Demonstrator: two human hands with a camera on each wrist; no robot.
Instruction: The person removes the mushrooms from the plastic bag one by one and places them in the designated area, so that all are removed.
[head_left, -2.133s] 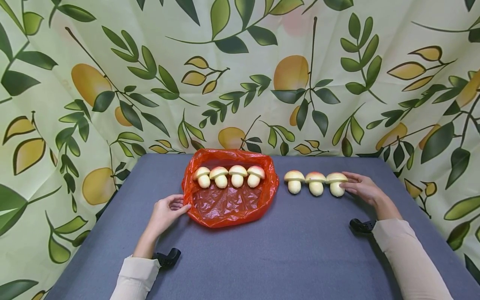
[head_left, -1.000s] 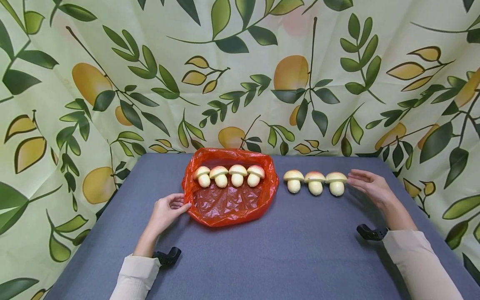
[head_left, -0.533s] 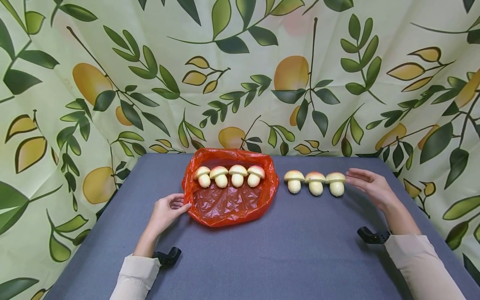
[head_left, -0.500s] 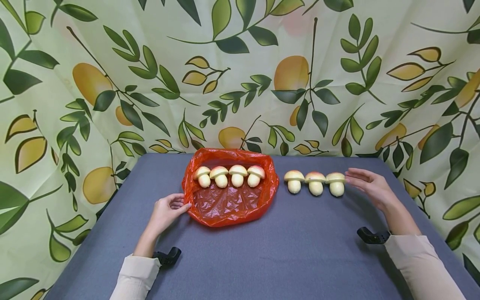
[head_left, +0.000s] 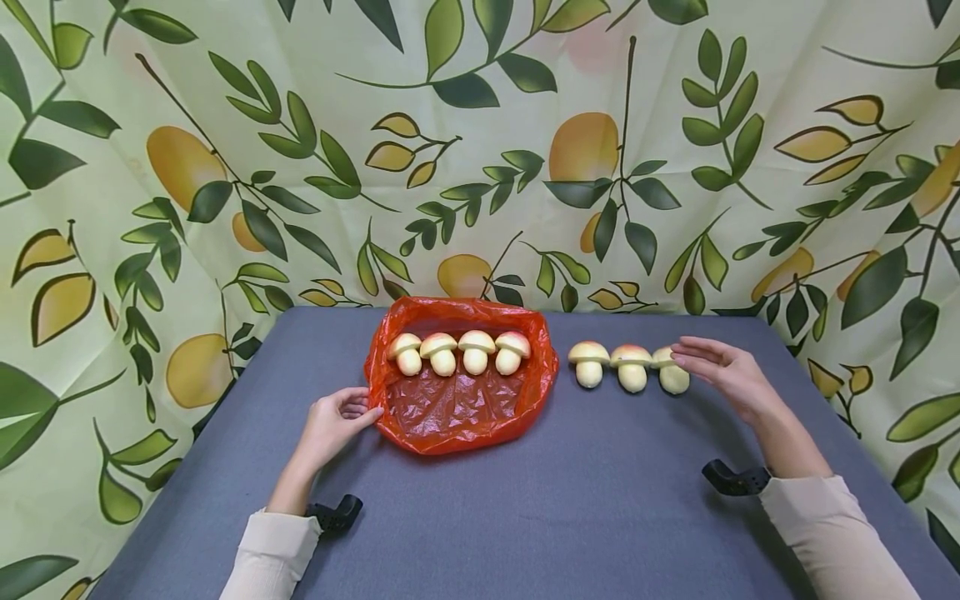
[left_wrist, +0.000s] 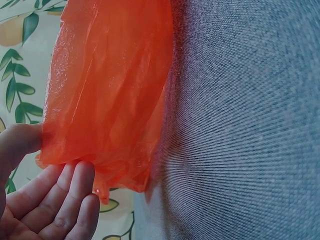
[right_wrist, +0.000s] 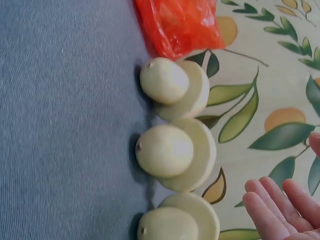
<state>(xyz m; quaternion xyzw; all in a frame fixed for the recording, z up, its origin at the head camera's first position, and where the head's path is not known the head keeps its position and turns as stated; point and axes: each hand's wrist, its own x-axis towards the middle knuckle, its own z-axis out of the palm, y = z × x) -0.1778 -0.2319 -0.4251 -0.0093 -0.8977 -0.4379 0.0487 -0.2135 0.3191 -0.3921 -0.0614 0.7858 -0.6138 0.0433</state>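
Note:
A red plastic bag [head_left: 450, 429] stands with its mouth wide, its rim rolled outward. Several toy mushrooms [head_left: 475, 352] with pale stems and reddish-yellow caps lie in a row inside it. At the bag's left edge my left hand [head_left: 334, 423] pinches the rim; in the left wrist view the thumb and fingers [left_wrist: 82, 180] meet the red film [left_wrist: 110, 90]. Three more mushrooms [head_left: 632, 368] sit side by side right of the bag. Over the rightmost mushroom [head_left: 673, 379] my right hand [head_left: 727, 375] hovers, fingers extended, partly covering its cap; it holds nothing.
Everything rests on a table with a grey-blue cloth [head_left: 525, 517]. A leaf-and-fruit patterned curtain [head_left: 480, 167] rises right behind the table's back edge and along both sides. Black wrist devices [head_left: 337, 515] are worn on both arms.
My right hand first drew back to the right from the rightmost mushroom, then came back left over its cap. My left hand, the bag and the mushrooms have stayed put.

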